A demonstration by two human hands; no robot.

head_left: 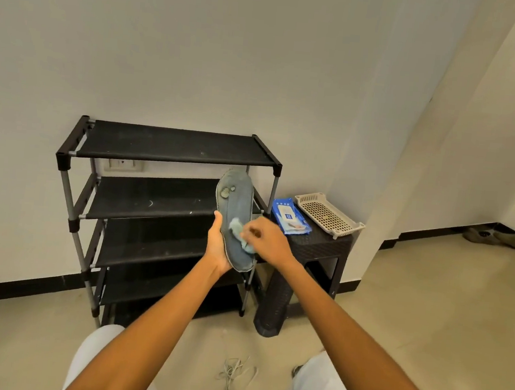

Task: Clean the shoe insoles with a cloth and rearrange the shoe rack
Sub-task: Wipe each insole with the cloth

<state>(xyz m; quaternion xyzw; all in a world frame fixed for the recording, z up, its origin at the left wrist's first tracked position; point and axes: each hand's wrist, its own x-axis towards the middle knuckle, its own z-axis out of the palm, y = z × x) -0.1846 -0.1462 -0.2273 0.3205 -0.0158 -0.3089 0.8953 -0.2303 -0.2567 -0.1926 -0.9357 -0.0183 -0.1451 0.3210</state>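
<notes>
The black shoe rack (167, 205) stands against the wall, and every shelf that shows is bare. Just to its right is a dark woven-pattern stool (313, 250); on its top lie a cream perforated tray (329, 216), with nothing in it, and a blue pack of wipes (290, 217) touching the tray's left edge. A grey insole (235, 211) is held up in front of the rack, toe end uppermost. The left hand (218, 247) cups the insole's heel end from the left side, fingers wrapped around its edge. The right hand (264, 241) has its fingers closed on a pale blue cloth (240, 234), pressed against the insole's lower half. Loose laces (237, 376) lie on the floor between the knees
</notes>
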